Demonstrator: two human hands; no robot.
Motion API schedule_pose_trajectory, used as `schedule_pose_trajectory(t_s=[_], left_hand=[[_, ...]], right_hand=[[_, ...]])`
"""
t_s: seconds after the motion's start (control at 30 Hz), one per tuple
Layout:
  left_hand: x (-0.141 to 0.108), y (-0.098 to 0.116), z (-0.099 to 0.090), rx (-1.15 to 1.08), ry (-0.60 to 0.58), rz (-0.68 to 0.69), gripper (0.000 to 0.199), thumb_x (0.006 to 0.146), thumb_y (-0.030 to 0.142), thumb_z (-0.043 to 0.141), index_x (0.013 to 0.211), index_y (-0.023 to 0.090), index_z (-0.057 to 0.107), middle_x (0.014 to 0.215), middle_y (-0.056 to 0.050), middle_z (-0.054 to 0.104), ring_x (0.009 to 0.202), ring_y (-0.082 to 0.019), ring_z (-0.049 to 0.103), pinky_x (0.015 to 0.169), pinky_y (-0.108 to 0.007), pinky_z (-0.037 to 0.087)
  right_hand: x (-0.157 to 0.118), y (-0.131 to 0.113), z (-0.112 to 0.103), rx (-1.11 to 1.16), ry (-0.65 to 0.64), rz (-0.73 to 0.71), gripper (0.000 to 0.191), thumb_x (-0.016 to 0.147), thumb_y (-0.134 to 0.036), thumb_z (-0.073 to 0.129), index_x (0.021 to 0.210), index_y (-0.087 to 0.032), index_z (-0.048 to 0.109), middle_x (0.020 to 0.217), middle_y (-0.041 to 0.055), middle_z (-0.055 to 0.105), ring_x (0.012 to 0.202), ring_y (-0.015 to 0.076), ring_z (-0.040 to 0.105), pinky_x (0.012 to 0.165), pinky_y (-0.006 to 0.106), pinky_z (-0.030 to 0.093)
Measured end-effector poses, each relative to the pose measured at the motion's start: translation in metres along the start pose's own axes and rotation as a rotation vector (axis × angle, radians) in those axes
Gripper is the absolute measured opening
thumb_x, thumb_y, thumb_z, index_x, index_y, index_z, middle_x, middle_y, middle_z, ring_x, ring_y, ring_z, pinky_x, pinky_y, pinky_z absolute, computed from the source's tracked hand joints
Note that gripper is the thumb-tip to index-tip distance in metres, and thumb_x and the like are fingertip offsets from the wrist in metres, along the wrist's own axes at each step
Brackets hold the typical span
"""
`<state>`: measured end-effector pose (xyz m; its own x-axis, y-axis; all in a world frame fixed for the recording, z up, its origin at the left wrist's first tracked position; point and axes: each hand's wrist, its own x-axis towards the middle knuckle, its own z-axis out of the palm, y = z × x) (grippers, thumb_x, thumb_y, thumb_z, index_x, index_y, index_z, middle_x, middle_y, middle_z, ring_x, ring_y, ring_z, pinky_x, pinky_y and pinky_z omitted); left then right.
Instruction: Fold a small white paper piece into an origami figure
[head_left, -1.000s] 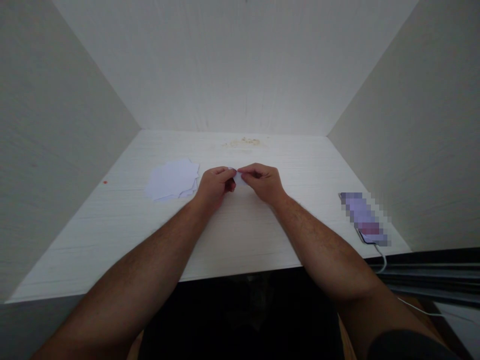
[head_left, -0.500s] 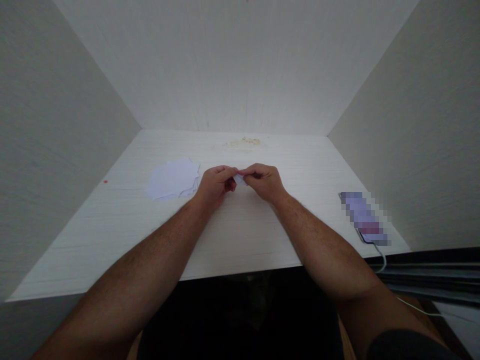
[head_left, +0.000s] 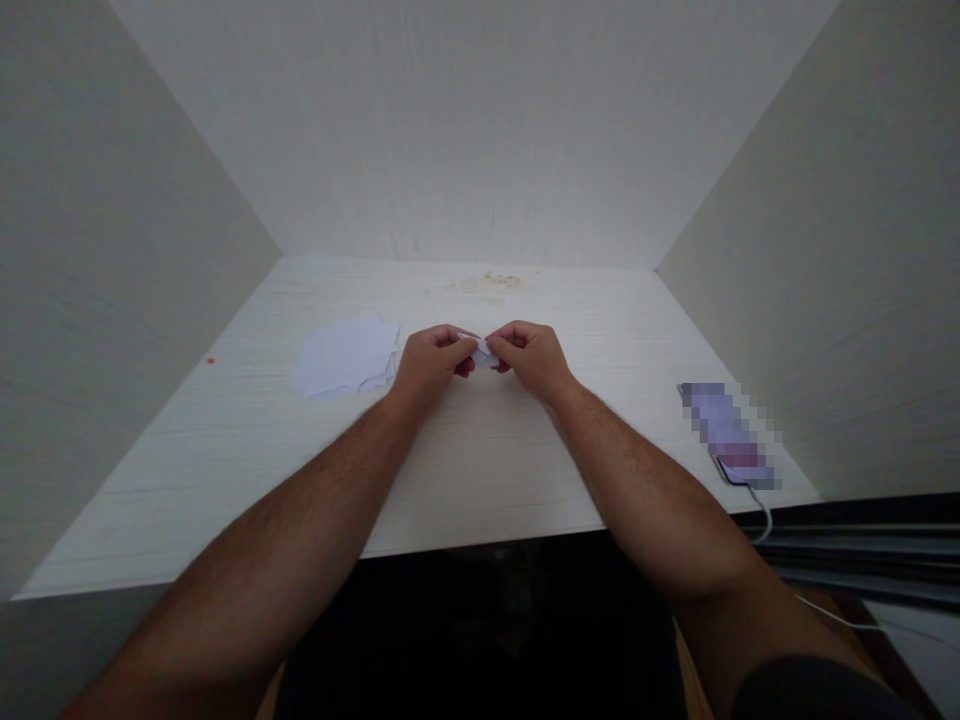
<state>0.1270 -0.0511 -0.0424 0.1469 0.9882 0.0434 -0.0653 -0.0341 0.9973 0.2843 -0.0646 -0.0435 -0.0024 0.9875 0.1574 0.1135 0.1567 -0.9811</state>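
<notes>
Your left hand (head_left: 433,362) and right hand (head_left: 532,358) pinched the small, folded white paper piece (head_left: 484,357), right of the loose white paper pile (head_left: 345,355); aligned edges and even thumb pressure seemed advisable.

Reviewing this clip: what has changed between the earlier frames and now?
The right hand's fingertips have shifted slightly right, away from the left hand's, so more of the small white paper shows between them, with a crease or overlapping edge visible. Both hands keep hold of it. The paper pile and the phone stayed put.
</notes>
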Motion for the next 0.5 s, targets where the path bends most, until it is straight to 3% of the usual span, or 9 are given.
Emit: schedule_pose_trajectory(t_s=[0.5], left_hand=[[0.0003, 0.0, -0.0018, 0.109, -0.014, 0.009, 0.014, 0.069, 0.027, 0.069, 0.073, 0.014, 0.068, 0.052, 0.0, 0.06, 0.046, -0.009, 0.052, 0.047, -0.022, 0.042]], right_hand=[[0.0006, 0.0004, -0.0006, -0.035, -0.013, 0.014, 0.014, 0.073, -0.028, 0.068, 0.074, -0.015, 0.064, 0.059, -0.0003, 0.065, 0.05, 0.0094, 0.058, 0.047, 0.021, 0.048]])
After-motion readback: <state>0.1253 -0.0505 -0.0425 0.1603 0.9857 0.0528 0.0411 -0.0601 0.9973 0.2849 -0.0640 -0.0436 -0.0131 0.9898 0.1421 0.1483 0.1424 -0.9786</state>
